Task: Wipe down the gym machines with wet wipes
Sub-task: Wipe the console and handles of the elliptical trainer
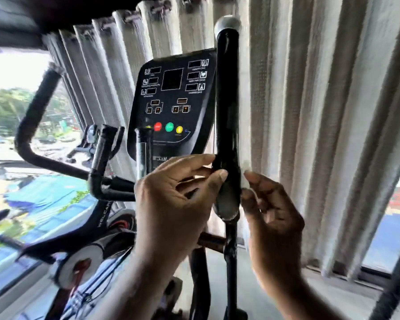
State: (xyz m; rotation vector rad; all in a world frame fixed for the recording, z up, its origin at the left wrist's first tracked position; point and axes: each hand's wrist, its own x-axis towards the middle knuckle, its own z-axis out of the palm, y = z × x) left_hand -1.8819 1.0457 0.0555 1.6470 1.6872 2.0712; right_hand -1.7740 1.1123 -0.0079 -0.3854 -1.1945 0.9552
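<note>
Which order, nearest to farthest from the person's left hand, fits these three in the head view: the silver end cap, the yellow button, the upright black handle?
1. The upright black handle, touched by the fingertips of the left hand.
2. The yellow button, above the hand, low on the console.
3. The silver end cap, at the handle's top, high above.

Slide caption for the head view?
Left hand holds the black upright handle beside the console, right hand alongside.
</note>
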